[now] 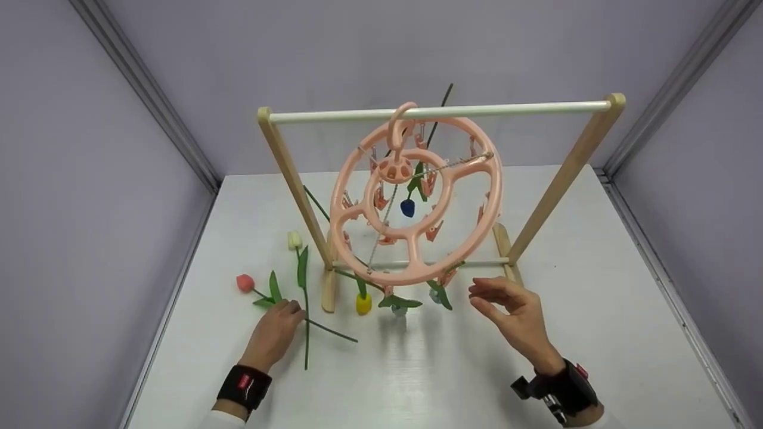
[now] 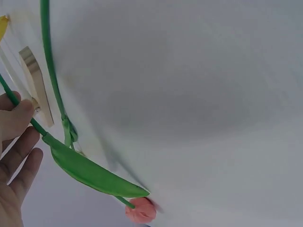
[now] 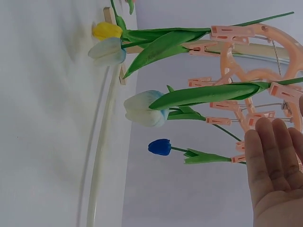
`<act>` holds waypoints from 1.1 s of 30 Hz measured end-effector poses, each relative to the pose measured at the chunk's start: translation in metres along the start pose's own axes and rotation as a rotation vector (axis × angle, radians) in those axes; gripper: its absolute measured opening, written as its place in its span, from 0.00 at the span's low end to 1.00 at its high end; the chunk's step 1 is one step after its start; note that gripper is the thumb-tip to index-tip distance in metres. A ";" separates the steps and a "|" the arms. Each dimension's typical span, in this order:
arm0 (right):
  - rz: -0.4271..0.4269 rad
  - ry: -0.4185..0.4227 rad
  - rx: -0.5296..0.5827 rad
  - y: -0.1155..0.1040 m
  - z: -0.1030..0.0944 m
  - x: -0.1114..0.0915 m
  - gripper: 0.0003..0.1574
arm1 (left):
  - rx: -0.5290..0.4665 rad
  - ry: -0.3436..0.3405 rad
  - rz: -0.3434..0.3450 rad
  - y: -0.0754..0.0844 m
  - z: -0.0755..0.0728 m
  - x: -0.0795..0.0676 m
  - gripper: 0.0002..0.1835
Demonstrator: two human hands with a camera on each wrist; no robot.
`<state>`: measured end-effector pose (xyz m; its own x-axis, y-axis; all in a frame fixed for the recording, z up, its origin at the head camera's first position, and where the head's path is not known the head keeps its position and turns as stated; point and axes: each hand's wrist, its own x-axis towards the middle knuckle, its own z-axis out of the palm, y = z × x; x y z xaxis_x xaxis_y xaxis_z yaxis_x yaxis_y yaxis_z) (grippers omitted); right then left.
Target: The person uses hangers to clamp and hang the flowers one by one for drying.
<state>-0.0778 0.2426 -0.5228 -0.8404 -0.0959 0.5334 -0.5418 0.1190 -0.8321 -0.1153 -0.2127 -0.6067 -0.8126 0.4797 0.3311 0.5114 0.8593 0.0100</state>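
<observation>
My left hand [image 1: 275, 330] pinches the stem of a pink artificial tulip [image 1: 245, 283] between thumb and fingers, at the table's left. Right beside it lies a white tulip [image 1: 294, 240], its stem crossing the pink one's in the head view. Fingers spread loosely, my right hand [image 1: 514, 313] holds nothing and hovers at the right of a pink round clip hanger [image 1: 415, 253]. Tulips dangle bloom-down from its clips: a blue one [image 3: 160, 147], a yellow one [image 1: 363, 304] and two white ones with bluish edges [image 3: 144, 109].
The hanger hooks over the white top bar [image 1: 506, 111] of a rack with slanting wooden posts [image 1: 566, 176]. Its wooden feet [image 1: 328, 289] stand on the white table [image 1: 596, 310]. Pale walls [image 1: 107, 208] enclose the table at the back and both sides.
</observation>
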 end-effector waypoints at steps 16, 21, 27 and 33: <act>0.043 0.015 0.011 0.004 0.003 -0.007 0.20 | -0.068 0.014 0.026 0.042 -0.042 0.015 0.15; 0.063 0.007 -0.001 0.004 0.005 -0.011 0.19 | -0.122 0.089 0.075 0.062 -0.055 0.021 0.16; 0.036 0.013 0.042 0.002 0.010 -0.015 0.20 | -0.200 0.166 0.120 0.087 -0.068 0.027 0.14; 0.062 0.006 0.047 -0.002 0.012 -0.017 0.19 | -0.264 0.246 0.169 0.108 -0.074 0.035 0.15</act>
<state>-0.0625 0.2322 -0.5319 -0.8723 -0.0841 0.4816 -0.4876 0.0778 -0.8696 -0.0676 -0.1166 -0.5244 -0.6357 0.5262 0.5648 0.7127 0.6811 0.1677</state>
